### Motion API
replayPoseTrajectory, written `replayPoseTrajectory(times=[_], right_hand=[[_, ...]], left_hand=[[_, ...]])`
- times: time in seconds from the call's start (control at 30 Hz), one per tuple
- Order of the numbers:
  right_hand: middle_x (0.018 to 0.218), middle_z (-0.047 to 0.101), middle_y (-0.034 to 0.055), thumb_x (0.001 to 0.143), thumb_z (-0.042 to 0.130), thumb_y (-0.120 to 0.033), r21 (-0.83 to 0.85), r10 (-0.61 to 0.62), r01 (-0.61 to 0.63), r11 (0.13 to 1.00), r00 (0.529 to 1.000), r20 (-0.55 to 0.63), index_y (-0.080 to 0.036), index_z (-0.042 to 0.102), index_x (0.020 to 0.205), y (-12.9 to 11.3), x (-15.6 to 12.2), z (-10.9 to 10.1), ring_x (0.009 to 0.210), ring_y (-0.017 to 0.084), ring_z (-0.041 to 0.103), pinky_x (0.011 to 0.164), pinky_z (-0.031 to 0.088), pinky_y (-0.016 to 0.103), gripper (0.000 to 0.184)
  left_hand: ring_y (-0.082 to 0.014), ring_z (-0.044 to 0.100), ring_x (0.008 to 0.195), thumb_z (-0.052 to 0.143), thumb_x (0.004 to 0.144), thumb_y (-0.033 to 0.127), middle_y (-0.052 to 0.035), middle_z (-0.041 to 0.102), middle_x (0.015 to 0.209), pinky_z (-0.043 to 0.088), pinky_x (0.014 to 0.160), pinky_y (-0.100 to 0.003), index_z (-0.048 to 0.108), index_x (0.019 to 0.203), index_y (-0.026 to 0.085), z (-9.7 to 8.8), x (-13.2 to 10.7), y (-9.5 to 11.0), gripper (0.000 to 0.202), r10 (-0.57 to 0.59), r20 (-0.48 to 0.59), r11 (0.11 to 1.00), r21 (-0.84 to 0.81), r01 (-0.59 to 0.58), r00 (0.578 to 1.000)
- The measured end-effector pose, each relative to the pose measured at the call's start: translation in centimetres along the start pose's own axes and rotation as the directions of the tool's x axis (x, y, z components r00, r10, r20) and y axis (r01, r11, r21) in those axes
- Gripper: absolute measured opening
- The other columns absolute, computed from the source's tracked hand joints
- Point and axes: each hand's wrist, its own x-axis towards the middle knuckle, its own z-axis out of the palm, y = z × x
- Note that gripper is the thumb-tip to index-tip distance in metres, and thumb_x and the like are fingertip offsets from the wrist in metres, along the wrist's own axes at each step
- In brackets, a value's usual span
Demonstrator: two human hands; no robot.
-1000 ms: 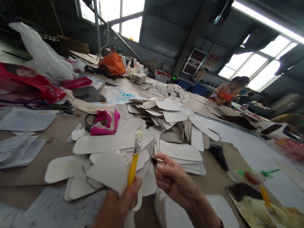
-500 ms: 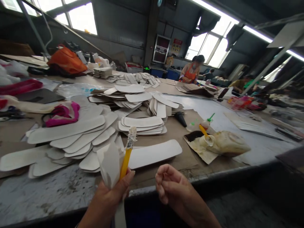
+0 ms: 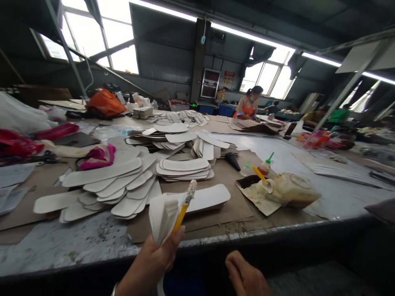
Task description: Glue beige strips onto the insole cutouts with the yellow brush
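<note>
My left hand [image 3: 159, 257] is closed around a glue brush [image 3: 182, 211] with a yellow handle and a pale, crusted tip. The same hand grips a bundle of bent white cardboard pieces [image 3: 161, 218], the brush lying against their right side. My right hand [image 3: 247, 276] is low, in front of the table edge, with its fingers curled together; the fingertips are hidden, so I cannot make out whether anything is in them. Beyond my hands, long round-ended white pieces [image 3: 103, 174] lie in overlapping heaps. One long white strip [image 3: 210, 198] rests just behind the brush.
On the right lies a stained plastic jug [image 3: 293, 189] with a yellow-handled tool [image 3: 259, 173] in its mouth. Nearby are a small bottle with a green spout [image 3: 266, 165] and a black cone [image 3: 232, 161]. Across the table a person in an orange apron [image 3: 247, 107] bends over work.
The view has tilted up and shifted. My left hand has moved right and lower with the brush and cardboard pieces. My right hand has dropped lower and to the right, fingers more bent.
</note>
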Motion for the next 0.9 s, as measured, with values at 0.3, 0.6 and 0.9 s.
replayPoseTrajectory(times=[0.3,0.6,0.9], right_hand=[[0.061,0.024,-0.0091,0.075,0.067,-0.044,0.803,0.124,-0.076,0.591,0.992,0.003,-0.027,0.053,0.093,-9.3,-1.2,-2.8,0.047,0.005,0.018,0.043,0.017,0.019,0.029],[0.062,0.038,-0.0086,0.071,0.067,-0.029,0.960,0.007,-0.166,0.224,0.986,0.169,-0.025,0.056,0.093,-12.4,1.9,2.7,0.044,0.002,0.022,0.039,0.016,0.016,0.025],[0.060,0.034,-0.0094,0.080,0.060,-0.036,0.902,-0.008,-0.175,0.396,0.981,0.193,-0.022,0.051,0.092,-14.7,2.8,4.9,0.046,0.004,0.022,0.043,0.019,0.017,0.021]], left_hand=[[-0.0042,0.029,0.039,0.075,0.058,0.049,0.0081,0.036,0.042,0.024,0.041,-0.019,0.056,0.066,0.016,-0.6,0.0,-0.6,0.040,-0.032,0.124,0.999,-0.018,0.035,0.992],[-0.0056,0.038,0.038,0.080,0.053,0.042,0.0063,0.047,0.042,0.030,0.041,-0.018,0.066,0.078,0.013,-1.2,-1.3,-0.3,0.041,0.006,0.172,0.988,-0.151,0.020,0.985],[-0.0062,0.041,0.045,0.081,0.051,0.038,0.0037,0.052,0.048,0.033,0.043,-0.017,0.065,0.064,0.013,-2.2,-2.1,0.5,0.033,0.039,-0.068,0.978,-0.200,-0.052,0.997]])
